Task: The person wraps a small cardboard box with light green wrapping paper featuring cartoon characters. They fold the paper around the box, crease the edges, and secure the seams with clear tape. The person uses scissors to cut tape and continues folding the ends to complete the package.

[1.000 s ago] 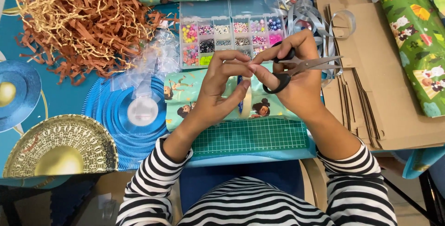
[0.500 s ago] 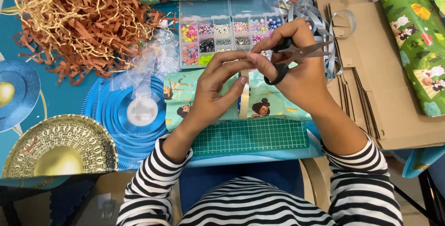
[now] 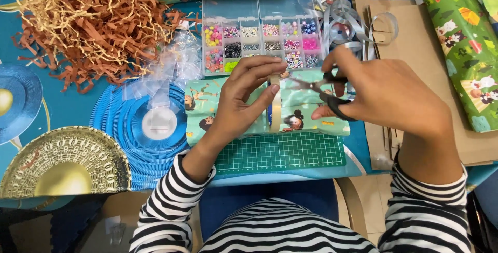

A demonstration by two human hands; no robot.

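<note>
My left hand (image 3: 241, 105) pinches a roll of clear tape (image 3: 275, 105), held upright on edge above a gift wrapped in pale green cartoon paper (image 3: 306, 115). My right hand (image 3: 386, 95) grips black-handled scissors (image 3: 319, 91), blades open and pointing left at the top of the tape roll. The gift lies along the far edge of a green cutting mat (image 3: 282, 152). Both arms wear black-and-white striped sleeves.
A clear bead organiser (image 3: 259, 43) sits behind the gift. Shredded brown and gold paper (image 3: 91, 22) is piled at the far left. Blue pleated disc (image 3: 148, 134), gold plate (image 3: 65, 162), silver ribbon (image 3: 340, 22), brown paper bags (image 3: 415, 51) and wrapping rolls (image 3: 461, 40) surround the mat.
Both hands have dropped lower, toward the gift. The scissors now point left at the tape roll with their blades open, and the left fingers have shifted onto the roll.
</note>
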